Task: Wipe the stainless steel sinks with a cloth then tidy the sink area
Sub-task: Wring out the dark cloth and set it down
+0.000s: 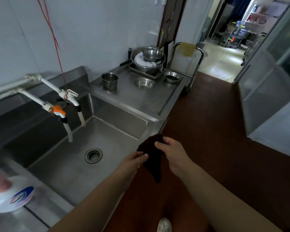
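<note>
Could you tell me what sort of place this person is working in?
Probably a commercial or canteen kitchen's washing-up area. A deep steel sink with two wall taps adjoins a steel counter stacked with metal bowls and a pot. Both hands hold a dark cloth.

sink (107, 131): brushed stainless steel, dull sheen
cloth (151, 153): dark, soft, matt fabric
bowls (147, 59): shiny polished metal
pot (109, 81): smooth metal
taps (57, 91): white plastic
bottle (10, 196): glossy white plastic
floor (216, 131): matt reddish-brown
</note>
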Tool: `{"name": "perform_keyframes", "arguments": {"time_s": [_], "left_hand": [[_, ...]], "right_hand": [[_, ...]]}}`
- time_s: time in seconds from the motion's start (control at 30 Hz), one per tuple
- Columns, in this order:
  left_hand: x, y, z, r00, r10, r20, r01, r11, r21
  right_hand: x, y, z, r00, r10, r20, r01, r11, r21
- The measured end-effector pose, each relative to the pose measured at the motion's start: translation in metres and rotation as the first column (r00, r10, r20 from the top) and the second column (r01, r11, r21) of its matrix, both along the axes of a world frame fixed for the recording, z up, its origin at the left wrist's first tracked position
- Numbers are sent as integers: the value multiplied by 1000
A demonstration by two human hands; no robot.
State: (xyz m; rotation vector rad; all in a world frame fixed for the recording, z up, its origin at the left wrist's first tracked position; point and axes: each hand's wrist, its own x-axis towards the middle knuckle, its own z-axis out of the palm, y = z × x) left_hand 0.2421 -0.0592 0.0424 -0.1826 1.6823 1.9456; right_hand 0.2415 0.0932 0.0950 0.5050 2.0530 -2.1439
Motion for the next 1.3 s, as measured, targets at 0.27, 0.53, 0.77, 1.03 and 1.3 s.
{"name": "perform_keyframes", "arguments": {"time_s": [0.27, 0.53, 0.77, 1.03, 1.3], "left_hand": [[-82, 36, -6, 969, 247, -29, -247, 969, -2], [-150, 94, 0, 891, 436, 123, -437, 899, -22], [-183, 95, 1, 767, 565, 302, -604, 796, 45], [-236, 48, -4, 714, 573, 402, -671, 724, 160], [-285, 2, -15, 519, 843, 141, -854, 518, 47]], "right_hand": [[-106, 37, -13, 990, 139, -39, -138, 990, 26], [-213, 78, -5, 920, 392, -30, -390, 919, 51], [-275, 63, -15, 854, 520, -3, -520, 854, 18], [-335, 13, -17, 758, 648, -78, -648, 761, 26], [-390, -15, -22, 849, 527, 20, -528, 849, 34]]}}
